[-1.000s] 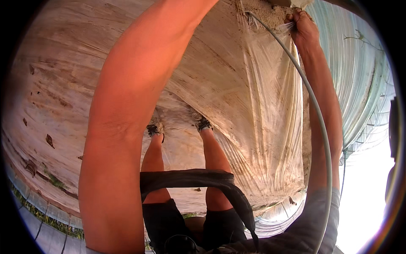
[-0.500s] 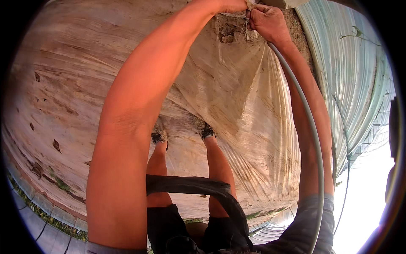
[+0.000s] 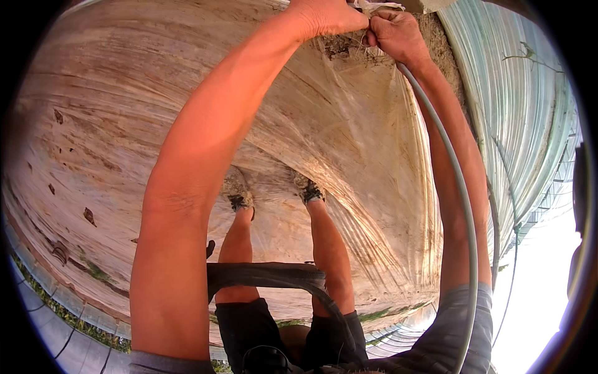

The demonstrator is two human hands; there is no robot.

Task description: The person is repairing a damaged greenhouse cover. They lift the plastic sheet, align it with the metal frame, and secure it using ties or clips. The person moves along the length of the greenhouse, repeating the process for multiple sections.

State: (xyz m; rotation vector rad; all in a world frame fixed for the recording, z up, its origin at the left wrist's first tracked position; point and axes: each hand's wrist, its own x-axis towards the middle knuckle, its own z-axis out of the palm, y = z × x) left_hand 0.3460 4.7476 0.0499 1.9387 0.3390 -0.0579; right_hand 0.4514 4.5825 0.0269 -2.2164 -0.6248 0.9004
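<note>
At the top edge, my left hand (image 3: 327,16) and my right hand (image 3: 400,35) almost touch. Between them shows a whitish, twisted strip (image 3: 377,7), perhaps plastic or cloth; its kind is unclear. My right fingers are curled tightly on it. The left thumb presses toward the right fist, while the other left fingers are partly cut off by the frame edge. Thin pale fibres (image 3: 374,57) hang below the hands, over a dark patch of soil (image 3: 338,47). A wrinkled, dirt-stained plastic sheet (image 3: 349,124) spreads beneath.
A grey cable (image 3: 458,168) curves along my right forearm. On the right rises a translucent ribbed plastic wall (image 3: 517,112), with a thin green cord (image 3: 516,230) hanging by it. My shoes (image 3: 308,192) stand on the sheet. A black strap (image 3: 268,274) crosses before my legs.
My left hand has come lower into view and its thumb has moved to the right, against the right fist. More of the whitish strip shows above the hands. The right hand has barely moved.
</note>
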